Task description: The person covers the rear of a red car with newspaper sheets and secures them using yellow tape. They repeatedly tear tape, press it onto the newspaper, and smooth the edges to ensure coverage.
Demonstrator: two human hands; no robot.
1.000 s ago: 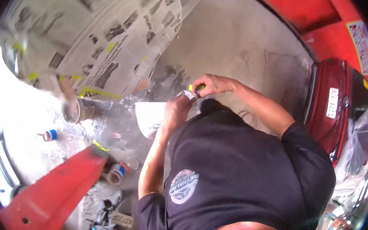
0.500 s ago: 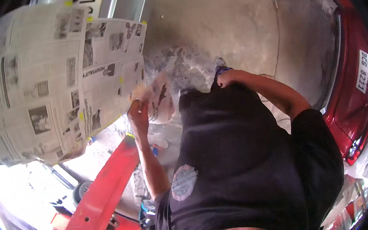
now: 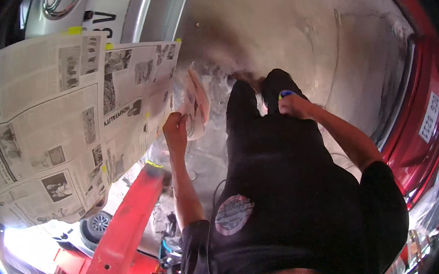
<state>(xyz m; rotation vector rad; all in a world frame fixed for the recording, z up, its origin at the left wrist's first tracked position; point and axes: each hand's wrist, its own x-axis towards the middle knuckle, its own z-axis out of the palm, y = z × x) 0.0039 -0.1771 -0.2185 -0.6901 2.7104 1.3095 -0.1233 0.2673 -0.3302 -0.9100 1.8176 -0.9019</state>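
My left hand is closed, its fingers pinching the edge of a loose newspaper sheet. That pinkish sheet curls up beside the newspaper covering, which is fixed with bits of yellow tape over the rear of a silver car. Held low in front of my thighs, my right hand is a closed fist. A small blue and yellow piece shows at its top; the fingers hide the rest, so I cannot tell its kind.
A red, scuffed metal beam slants up from the lower left to the covering. The rear of a dark red car stands at the right. Beyond the beam is a wheel. Dark stains mark the concrete floor.
The view has shifted, and more of the silver car and my legs show. My right hand has moved right and down. The loose sheet, still in my left hand, is now more curled and edge-on.
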